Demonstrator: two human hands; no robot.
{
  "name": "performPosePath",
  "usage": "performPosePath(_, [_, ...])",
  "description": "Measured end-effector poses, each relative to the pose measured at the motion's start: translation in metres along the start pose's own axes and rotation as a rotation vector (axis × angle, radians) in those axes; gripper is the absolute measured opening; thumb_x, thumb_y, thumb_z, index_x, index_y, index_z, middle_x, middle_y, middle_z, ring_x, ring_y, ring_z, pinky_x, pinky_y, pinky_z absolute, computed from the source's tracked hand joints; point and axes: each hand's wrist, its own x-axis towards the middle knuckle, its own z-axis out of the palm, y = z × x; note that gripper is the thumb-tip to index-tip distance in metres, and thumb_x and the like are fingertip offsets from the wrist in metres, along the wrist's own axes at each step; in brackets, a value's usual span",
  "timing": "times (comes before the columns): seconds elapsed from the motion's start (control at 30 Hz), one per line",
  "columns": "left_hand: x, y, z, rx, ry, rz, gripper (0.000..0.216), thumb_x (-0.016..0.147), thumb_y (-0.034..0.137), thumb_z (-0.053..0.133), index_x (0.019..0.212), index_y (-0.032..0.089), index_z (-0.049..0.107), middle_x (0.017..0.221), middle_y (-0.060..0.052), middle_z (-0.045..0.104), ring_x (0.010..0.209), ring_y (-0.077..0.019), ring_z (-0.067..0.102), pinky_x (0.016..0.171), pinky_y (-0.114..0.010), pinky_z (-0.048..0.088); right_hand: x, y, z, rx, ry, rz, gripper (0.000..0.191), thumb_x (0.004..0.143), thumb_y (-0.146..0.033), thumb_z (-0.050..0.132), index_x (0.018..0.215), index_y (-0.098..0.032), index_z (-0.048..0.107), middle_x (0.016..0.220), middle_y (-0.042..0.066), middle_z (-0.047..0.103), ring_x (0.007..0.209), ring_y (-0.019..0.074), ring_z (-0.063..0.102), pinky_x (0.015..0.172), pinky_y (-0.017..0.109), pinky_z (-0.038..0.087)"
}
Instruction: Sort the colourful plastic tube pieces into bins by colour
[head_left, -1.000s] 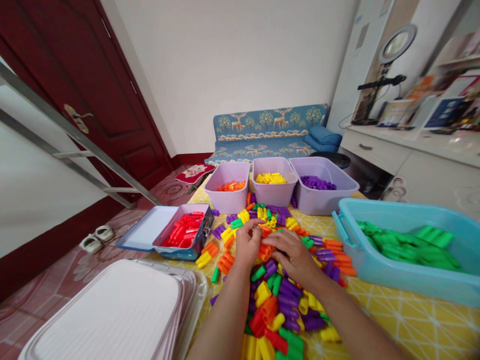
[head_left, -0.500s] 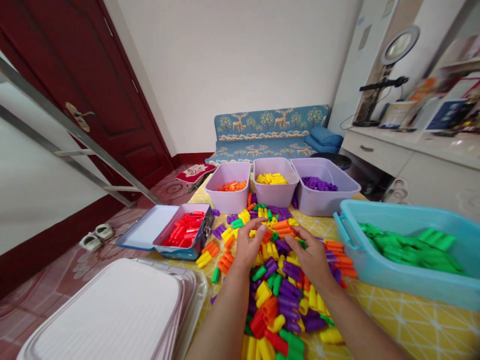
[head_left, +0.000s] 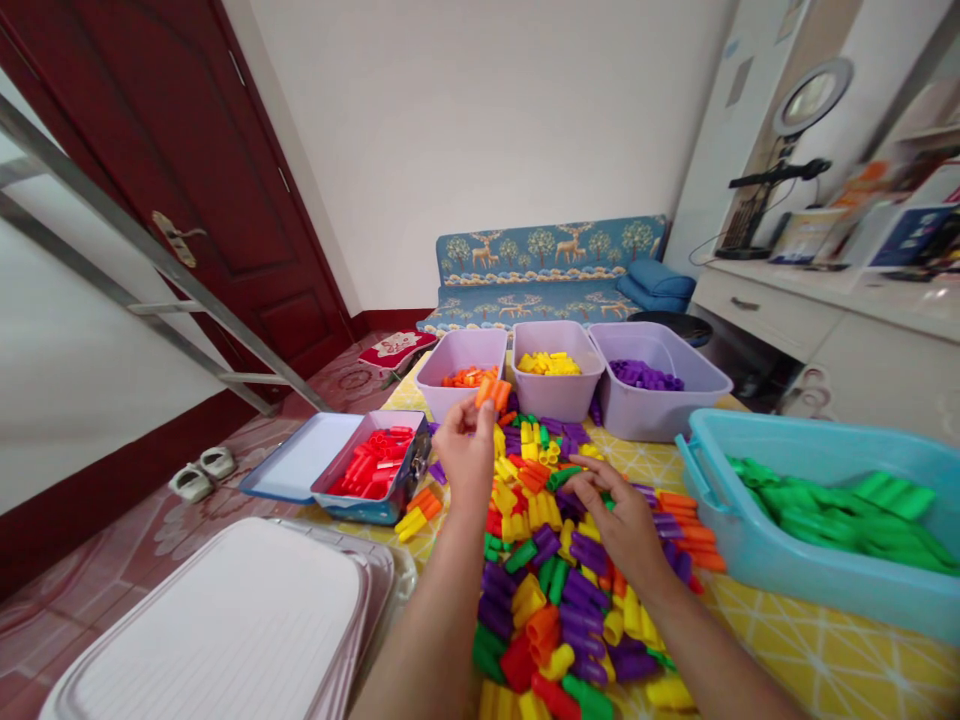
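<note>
My left hand is raised over the far left side of the pile, its fingers closed round an orange plastic building block. The block is just in front of the lilac bin that has orange pieces in it. Low over the mixed pile of coloured blocks, my right hand pinches a green block between thumb and fingers. Yellow, purple, orange, red and green pieces lie all around and under both hands.
Two more lilac bins hold yellow pieces and purple pieces. A turquoise tub with green pieces stands right. At left are an open tin box with red pieces and a stack of white lids.
My left hand has lifted from the pile toward the orange bin, taking an orange block along. My right hand has stayed by the pile and now pinches a green block.
</note>
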Motion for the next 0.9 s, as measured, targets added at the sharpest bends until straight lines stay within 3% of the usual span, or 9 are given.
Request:
performPosePath(0.1, [0.05,-0.002,0.008,0.162,-0.002,-0.023,0.031,0.079,0.037,0.06,0.094,0.011,0.069,0.072,-0.005,0.068,0.065,-0.0163,0.063,0.064,-0.026,0.05,0.0,-0.003,0.0,-0.002,-0.004,-0.007,0.035,0.089,-0.04,0.05,0.114,-0.018,0.058,0.083,0.003,0.07,0.083,0.0193,0.065,0.082,0.032,0.047])
performPosePath(0.2, [0.072,-0.003,0.015,0.367,-0.093,0.021,0.042,0.073,0.022,0.066,0.113,0.01,0.064,0.1,-0.015,0.07,0.079,-0.021,0.067,0.075,-0.031,0.052,0.001,-0.002,0.0,-0.013,0.007,0.0,0.035,0.089,-0.04,0.049,0.115,-0.018,0.058,0.083,0.003,0.07,0.084,0.0196,0.065,0.082,0.032,0.047])
performPosePath(0.3, [0.05,0.0,0.011,0.365,-0.212,0.132,0.051,0.075,0.012,0.057,0.127,0.013,0.055,0.117,-0.015,0.065,0.089,-0.019,0.067,0.077,-0.027,0.052,0.002,-0.001,0.001,-0.037,0.012,-0.003,0.035,0.089,-0.04,0.049,0.114,-0.018,0.059,0.085,0.003,0.07,0.084,0.0197,0.065,0.082,0.033,0.047])
performPosePath(0.43, [-0.004,0.001,-0.016,0.56,-0.709,0.028,0.031,0.074,0.017,0.059,0.102,0.019,0.071,0.099,-0.007,0.073,0.09,-0.0213,0.068,0.085,-0.032,0.051,0.002,0.0,0.002,-0.083,0.008,-0.015,0.031,0.086,-0.039,0.053,0.108,-0.019,0.064,0.092,0.005,0.071,0.085,0.0204,0.065,0.081,0.034,0.048])
performPosePath(0.53, [-0.029,-0.003,-0.037,0.684,-0.892,-0.024,0.05,0.057,0.019,0.075,0.107,0.022,0.071,0.11,-0.008,0.07,0.107,-0.0278,0.062,0.095,-0.038,0.046,0.001,-0.002,0.002,-0.177,-0.05,-0.142,0.021,0.082,-0.031,0.058,0.098,-0.021,0.067,0.095,0.005,0.071,0.089,0.021,0.064,0.084,0.036,0.047])
performPosePath(0.6, [-0.037,-0.007,-0.042,0.62,-0.919,-0.023,0.054,0.053,0.011,0.074,0.106,0.023,0.071,0.111,-0.009,0.07,0.108,-0.0284,0.062,0.098,-0.039,0.045,0.0,-0.005,0.002,-0.274,-0.132,-0.27,0.021,0.079,-0.026,0.061,0.098,-0.023,0.068,0.098,0.005,0.07,0.094,0.022,0.062,0.089,0.039,0.044])
performPosePath(0.73, [-0.039,-0.016,-0.031,0.43,-0.868,-0.018,0.052,0.053,-0.002,0.063,0.097,0.023,0.074,0.099,-0.008,0.073,0.097,-0.0261,0.066,0.091,-0.038,0.049,-0.003,-0.011,0.003,-0.43,-0.285,-0.397,0.042,0.071,-0.016,0.062,0.111,-0.027,0.065,0.11,0.004,0.068,0.104,0.0249,0.056,0.096,0.045,0.037])
performPosePath(0.8, [-0.038,-0.023,-0.021,0.358,-0.806,-0.059,0.044,0.056,0.001,0.064,0.094,0.021,0.074,0.094,-0.008,0.074,0.091,-0.0246,0.066,0.085,-0.036,0.051,-0.003,-0.01,0.005,-0.462,-0.289,-0.389,0.05,0.068,-0.012,0.06,0.116,-0.027,0.064,0.111,0.004,0.068,0.105,0.0255,0.055,0.096,0.046,0.037])
performPosePath(0.9, [-0.038,-0.033,-0.007,0.201,-0.655,-0.241,0.028,0.073,0.021,0.061,0.1,0.016,0.07,0.091,-0.009,0.071,0.076,-0.02,0.066,0.063,-0.029,0.053,-0.002,-0.006,0.008,-0.462,-0.258,-0.349,0.048,0.068,-0.012,0.06,0.113,-0.027,0.065,0.109,0.004,0.068,0.104,0.025,0.056,0.093,0.045,0.04])
